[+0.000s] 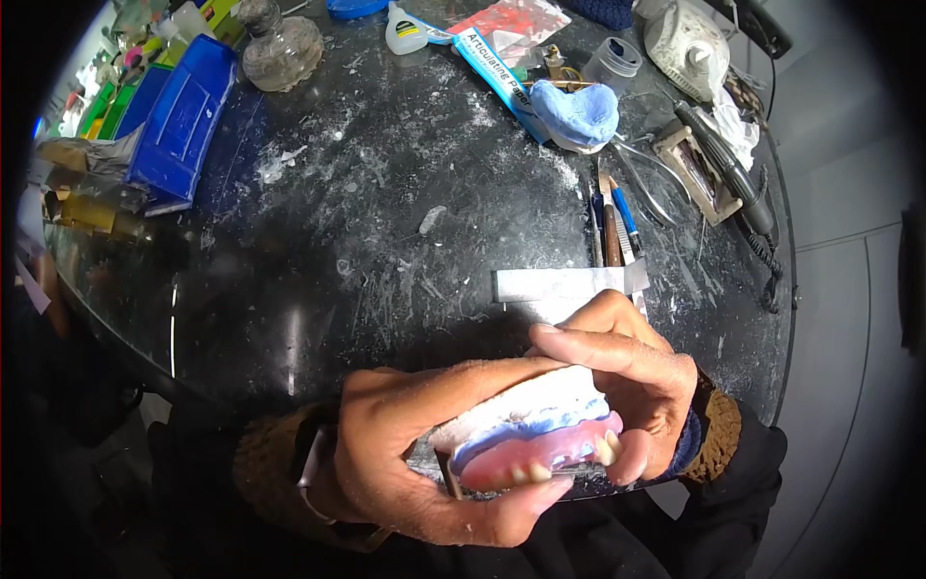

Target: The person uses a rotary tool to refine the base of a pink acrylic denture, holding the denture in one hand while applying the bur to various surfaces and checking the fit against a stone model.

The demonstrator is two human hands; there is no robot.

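Bright light's hitting my L hand (386, 454) & R hand (656, 381), nearly washing out the white plaster (540, 398). A soft dark shadow's falling on the tabletop (386, 261) just past my L hand; pale glare streaks are showing lower L. Fisheye's bending its edges, corners are looking v. dark, & the teeth (536, 473) are coming out a bit blurry.

At lower centre, the left hand (384, 449) and right hand (648, 381) hold a pink denture (521, 457) against a white-and-blue cast (540, 398), a blue bin (185, 125) upper left.

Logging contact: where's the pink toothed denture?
Head view, lower centre-right: the denture is between left hand and right hand, just beneath the blue-edged white plaster cast.
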